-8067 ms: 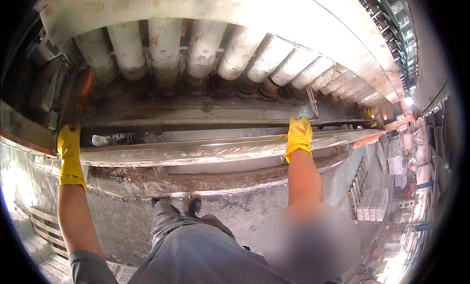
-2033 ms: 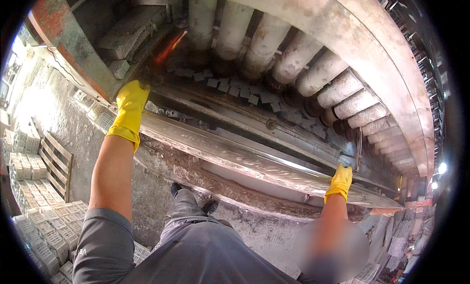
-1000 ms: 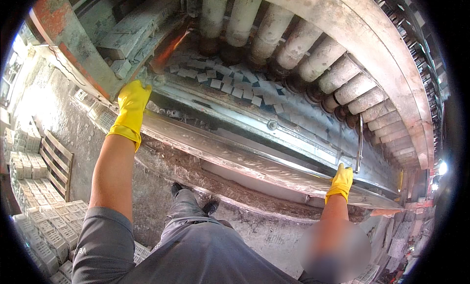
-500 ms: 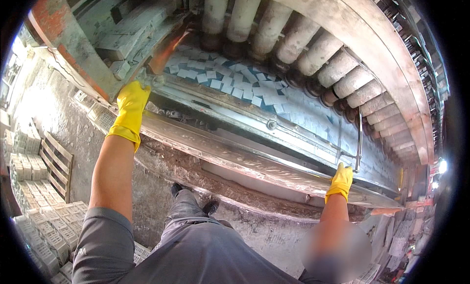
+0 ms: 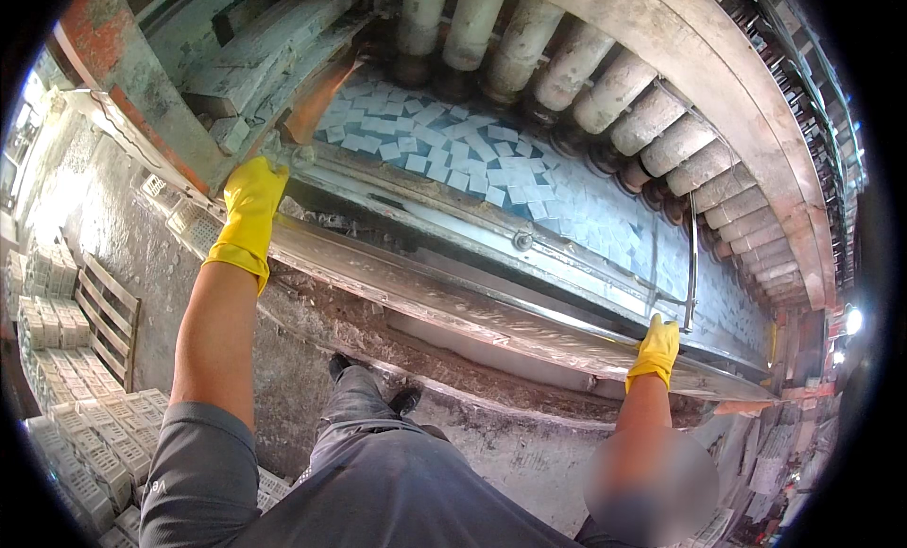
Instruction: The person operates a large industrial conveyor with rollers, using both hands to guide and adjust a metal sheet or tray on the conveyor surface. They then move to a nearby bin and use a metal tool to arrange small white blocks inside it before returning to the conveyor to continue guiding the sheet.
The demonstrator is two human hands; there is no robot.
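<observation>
My left hand [image 5: 253, 208], in a yellow rubber glove, is closed over the machine's near metal edge, by the orange-painted frame post [image 5: 137, 90]. Further right, my right hand [image 5: 655, 350], gloved the same way, is curled round the long metal rail [image 5: 510, 314] along the front. An angled thin metal rod [image 5: 693, 265] rises just beyond it; whether the fingers touch the rod is hard to tell. Behind the rail, many small pale square tiles [image 5: 458, 151] lie loose over a blue bed. Thick grey cylinders [image 5: 515, 52] stand in a row above them.
A curved beam [image 5: 756, 85] runs over the cylinders. On the left floor stand stacked pale plastic crates [image 5: 104, 439] and a slatted pallet [image 5: 111, 312]. A low ledge [image 5: 472, 354] lies between my feet and the machine. At the far right glows a lamp [image 5: 853, 319].
The row of cylinders has shifted slightly over the tiles, and a bit more of the tiles shows beneath it. Both hands keep their places.
</observation>
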